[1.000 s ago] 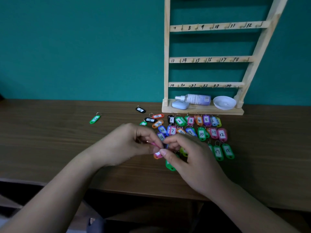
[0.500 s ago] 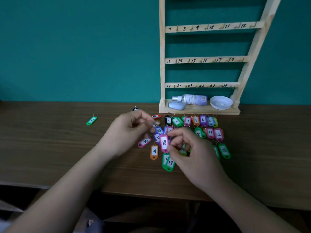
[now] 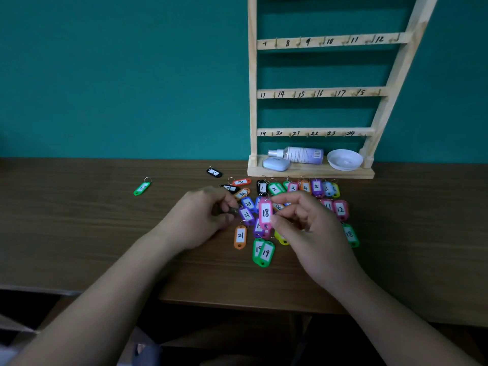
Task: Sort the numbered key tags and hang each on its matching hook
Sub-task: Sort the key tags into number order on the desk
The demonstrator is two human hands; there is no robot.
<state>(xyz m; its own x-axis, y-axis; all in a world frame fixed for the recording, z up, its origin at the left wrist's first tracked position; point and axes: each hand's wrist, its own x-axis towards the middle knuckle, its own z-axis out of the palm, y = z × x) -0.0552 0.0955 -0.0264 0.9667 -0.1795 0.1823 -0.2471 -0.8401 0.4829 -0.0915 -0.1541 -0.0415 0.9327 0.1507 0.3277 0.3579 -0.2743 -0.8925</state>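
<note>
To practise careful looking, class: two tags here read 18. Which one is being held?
The pink 18 tag, pinched upright in the right hand; the green 18 tag lies flat on the table at the pile's right edge.

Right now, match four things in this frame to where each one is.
Things:
1. pink tag 18
2. orange tag 21
3. spray bottle
4. lone green tag

Places:
A. on the rack, bottom shelf
B. alone on the table, far left
C. pinched by the right hand
D. flat in the pile of tags

Pairs: 1-C, 2-D, 3-A, 4-B
</note>
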